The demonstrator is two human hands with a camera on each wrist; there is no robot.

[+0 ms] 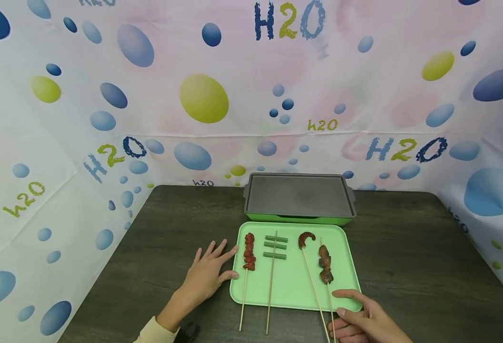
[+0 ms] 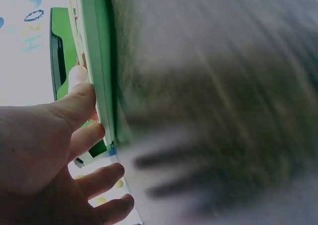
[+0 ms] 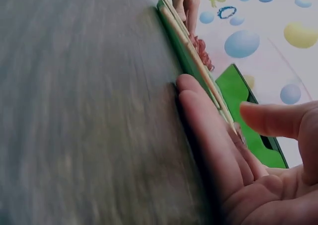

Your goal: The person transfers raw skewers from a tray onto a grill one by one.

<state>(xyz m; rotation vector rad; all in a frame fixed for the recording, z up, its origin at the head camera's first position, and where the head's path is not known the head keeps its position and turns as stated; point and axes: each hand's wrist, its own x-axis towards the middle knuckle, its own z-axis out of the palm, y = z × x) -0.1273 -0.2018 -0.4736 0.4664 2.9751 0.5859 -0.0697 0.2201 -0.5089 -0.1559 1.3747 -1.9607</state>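
Observation:
A light green tray [image 1: 292, 286] bears several skewers whose sticks overhang its near edge. From left to right they carry red meat-like pieces [image 1: 249, 252], green bars [image 1: 275, 256], a curled reddish-brown piece [image 1: 303, 239] and brown chunks [image 1: 325, 263]. My left hand [image 1: 204, 274] touches the tray's left edge with fingers spread; its thumb [image 2: 78, 76] lies at the rim in the left wrist view. At the tray's near right corner, my right hand [image 1: 367, 320] has its fingers under the two right-hand sticks. In the right wrist view, its thumb [image 3: 268, 118] stands apart from those fingers.
Behind the tray stands a dark flat griddle [image 1: 299, 195] with a green base. Everything rests on a dark wooden table [image 1: 183, 214]. A white cloth [image 1: 251, 95] printed with coloured bubbles and H2O lettering hangs behind and at both sides.

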